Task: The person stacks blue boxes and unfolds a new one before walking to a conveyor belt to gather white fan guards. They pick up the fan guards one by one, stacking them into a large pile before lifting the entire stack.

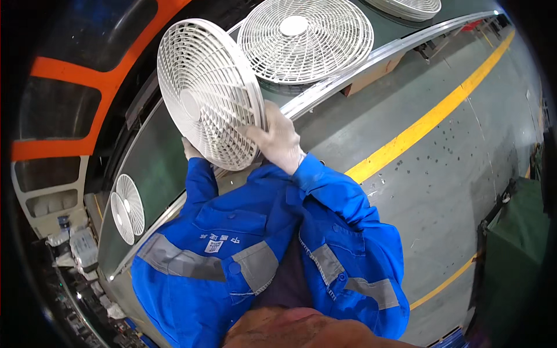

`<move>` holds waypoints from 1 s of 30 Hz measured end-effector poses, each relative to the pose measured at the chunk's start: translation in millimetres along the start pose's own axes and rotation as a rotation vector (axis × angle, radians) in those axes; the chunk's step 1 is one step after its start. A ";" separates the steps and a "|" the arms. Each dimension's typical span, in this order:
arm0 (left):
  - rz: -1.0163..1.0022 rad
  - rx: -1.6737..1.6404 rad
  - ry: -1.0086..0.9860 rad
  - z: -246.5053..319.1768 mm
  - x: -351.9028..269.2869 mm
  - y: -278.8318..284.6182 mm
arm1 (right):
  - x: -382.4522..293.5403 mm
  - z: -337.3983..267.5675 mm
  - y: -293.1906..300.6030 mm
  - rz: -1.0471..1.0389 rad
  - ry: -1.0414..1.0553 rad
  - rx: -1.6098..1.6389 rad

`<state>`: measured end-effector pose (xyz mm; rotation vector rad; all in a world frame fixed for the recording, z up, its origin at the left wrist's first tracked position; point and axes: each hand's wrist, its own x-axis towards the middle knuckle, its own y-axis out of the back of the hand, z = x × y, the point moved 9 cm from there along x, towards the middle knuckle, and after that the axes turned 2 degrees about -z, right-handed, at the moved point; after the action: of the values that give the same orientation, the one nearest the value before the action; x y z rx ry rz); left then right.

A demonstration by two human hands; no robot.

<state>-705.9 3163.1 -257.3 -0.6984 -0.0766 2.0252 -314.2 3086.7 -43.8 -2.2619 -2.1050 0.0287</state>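
Note:
A round white slatted grille (pixel 209 93), which looks like a fan guard, is held up and tilted before my chest. My right hand (pixel 280 139), in a pale glove, grips its right rim with the thumb over the face. At its lower left edge is my left hand (pixel 191 149), mostly hidden behind the grille; the visible part rests against the rim. Beyond, more white grilles (pixel 304 48) lie flat, apparently stacked, on the green conveyor belt (pixel 163 152).
More grilles (pixel 404 9) lie at the belt's far end, and two (pixel 127 209) at lower left. A metal rail (pixel 343 78) edges the belt. An orange-framed machine (pixel 104 78) stands left. Right are a yellow floor line (pixel 417 126) and a green-covered object (pixel 515 235).

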 end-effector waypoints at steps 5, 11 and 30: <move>0.187 0.069 -0.025 4.8 -16.6 71.6 | 33.8 78.5 -13.7 -0.102 -0.059 -0.009; 0.361 0.148 0.000 -13.0 -31.1 128.3 | 12.4 291.0 -50.6 -0.579 -0.706 -0.127; 0.365 0.063 -0.051 -24.2 -42.2 113.2 | 44.8 174.4 -57.3 -0.416 -0.468 -0.223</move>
<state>-765.6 3062.3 -295.6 -0.6570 0.0914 2.3825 -376.5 3139.8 -214.1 -2.0182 -2.9173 0.3544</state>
